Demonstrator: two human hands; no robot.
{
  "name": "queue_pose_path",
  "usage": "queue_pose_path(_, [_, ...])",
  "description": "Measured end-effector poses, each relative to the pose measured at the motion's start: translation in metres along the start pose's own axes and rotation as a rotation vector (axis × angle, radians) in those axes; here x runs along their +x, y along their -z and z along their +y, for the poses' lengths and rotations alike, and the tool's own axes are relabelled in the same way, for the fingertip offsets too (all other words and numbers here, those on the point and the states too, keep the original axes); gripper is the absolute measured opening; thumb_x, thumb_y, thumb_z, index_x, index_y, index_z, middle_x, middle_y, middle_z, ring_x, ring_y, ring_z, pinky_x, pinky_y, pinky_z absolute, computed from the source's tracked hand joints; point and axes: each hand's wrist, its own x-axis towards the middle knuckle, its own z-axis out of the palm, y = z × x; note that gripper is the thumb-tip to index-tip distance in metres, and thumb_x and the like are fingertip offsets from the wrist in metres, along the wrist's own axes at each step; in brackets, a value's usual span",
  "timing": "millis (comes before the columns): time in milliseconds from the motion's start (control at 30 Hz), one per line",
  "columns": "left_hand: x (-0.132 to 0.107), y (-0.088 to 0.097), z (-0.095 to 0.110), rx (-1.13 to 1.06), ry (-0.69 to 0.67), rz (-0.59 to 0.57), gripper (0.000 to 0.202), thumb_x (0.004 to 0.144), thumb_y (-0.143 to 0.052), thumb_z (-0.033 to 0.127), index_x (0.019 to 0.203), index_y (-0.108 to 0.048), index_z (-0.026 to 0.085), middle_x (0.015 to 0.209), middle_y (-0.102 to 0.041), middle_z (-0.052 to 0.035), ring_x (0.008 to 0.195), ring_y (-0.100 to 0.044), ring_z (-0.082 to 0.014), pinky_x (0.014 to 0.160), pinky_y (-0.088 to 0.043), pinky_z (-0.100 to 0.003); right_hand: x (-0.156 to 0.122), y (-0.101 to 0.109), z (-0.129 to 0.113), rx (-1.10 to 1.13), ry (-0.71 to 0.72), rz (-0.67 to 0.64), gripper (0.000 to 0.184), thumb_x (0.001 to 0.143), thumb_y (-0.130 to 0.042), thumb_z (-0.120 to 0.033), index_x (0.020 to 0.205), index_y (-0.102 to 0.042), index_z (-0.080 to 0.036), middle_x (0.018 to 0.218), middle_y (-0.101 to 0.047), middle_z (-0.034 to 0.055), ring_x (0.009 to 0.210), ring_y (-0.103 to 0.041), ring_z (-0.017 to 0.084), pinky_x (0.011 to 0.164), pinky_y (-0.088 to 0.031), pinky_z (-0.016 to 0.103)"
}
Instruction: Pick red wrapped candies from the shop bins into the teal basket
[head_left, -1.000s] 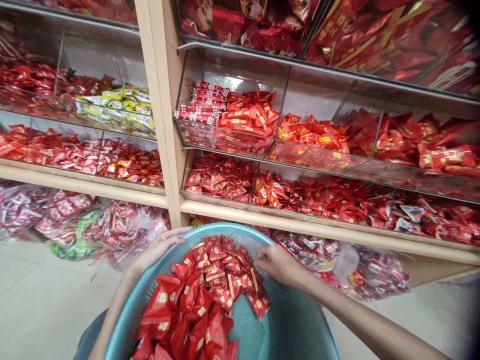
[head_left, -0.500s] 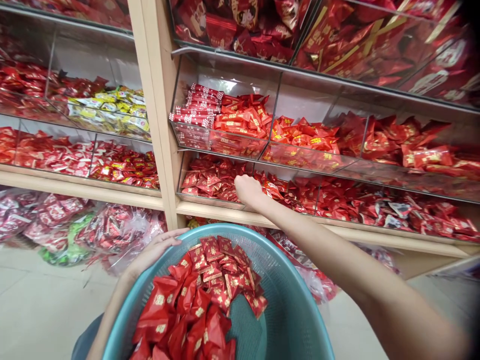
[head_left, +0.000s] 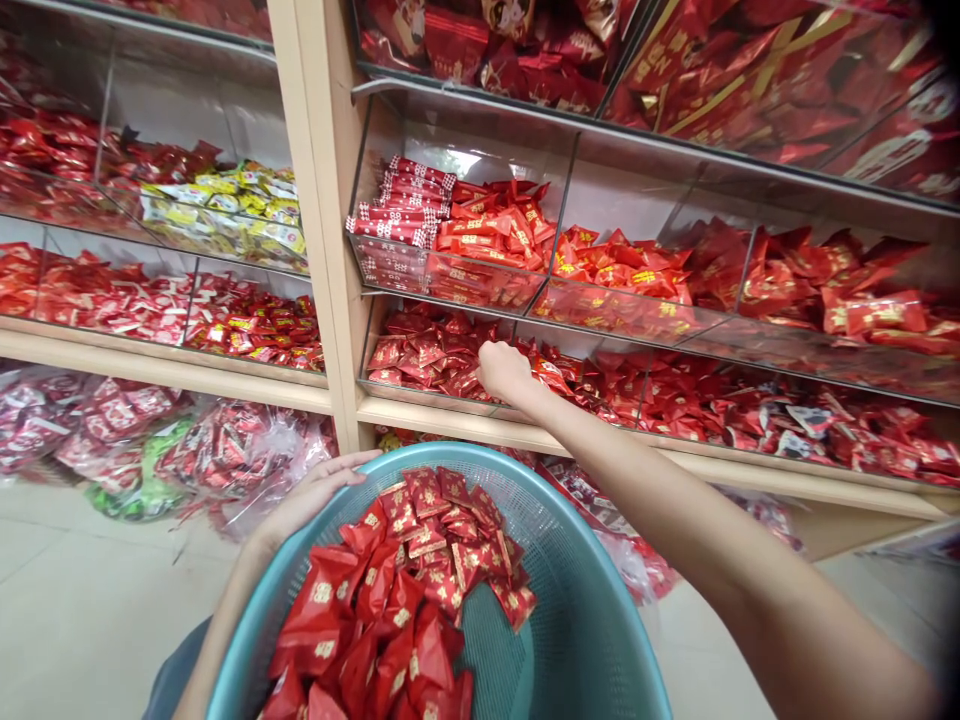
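A teal plastic basket (head_left: pixel 587 560) with mesh walls sits low in front of me. My left hand (head_left: pixel 311 497) holds its rim on the left side. Inside lie larger glossy red candy packets (head_left: pixel 322 600) and a heap of small square red packets (head_left: pixel 427 505) with gold print. My right hand (head_left: pixel 504 370) reaches over the front edge of the lowest shelf bin, curled into a fist among small dark red packets (head_left: pixel 429 350). Its fingertips are hidden, so what they close on cannot be made out.
Clear-fronted bins (head_left: pixel 461 275) of wrapped sweets fill the wooden shelves, above and to both sides. A wooden post (head_left: pixel 319 200) divides the shelves. Plastic bags of sweets (head_left: pixel 225 455) lie on the tiled floor (head_left: pixel 82 590) beneath the lowest shelf.
The view has shifted slightly, so the shelves sit a little farther right. My right hand stays curled in the same bin, and my left hand keeps to the rim.
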Motion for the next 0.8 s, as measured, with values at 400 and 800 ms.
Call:
queue_pose_path(400, [0.003,-0.001,0.002,-0.015,0.040,-0.014,0.038,0.060,-0.060,0.035,0.095,-0.070,0.025,0.107,-0.068,-0.0007,0.105,-0.058,-0.0276,0.091,-0.044,-0.033,-0.059,0.020,0.037,0.584,0.028,0.241,0.021,0.076,-0.044,-0.022,0.061,-0.057,-0.015,0.054,-0.060,0.0035,0.052,-0.057,0.013,0.058,-0.043,0.024])
queue_pose_path(800, [0.005,0.001,-0.006,-0.019,0.046,-0.031,0.050,0.064,-0.061,0.036,0.112,-0.062,0.021,0.118,-0.062,-0.0035,0.112,-0.052,-0.0273,0.097,-0.039,-0.034,-0.151,-0.096,0.044,1.456,-0.327,-0.487,0.028,0.071,-0.055,-0.030,0.050,-0.046,-0.015,0.039,-0.047,-0.0060,0.027,-0.026,0.001,0.030,-0.012,0.016])
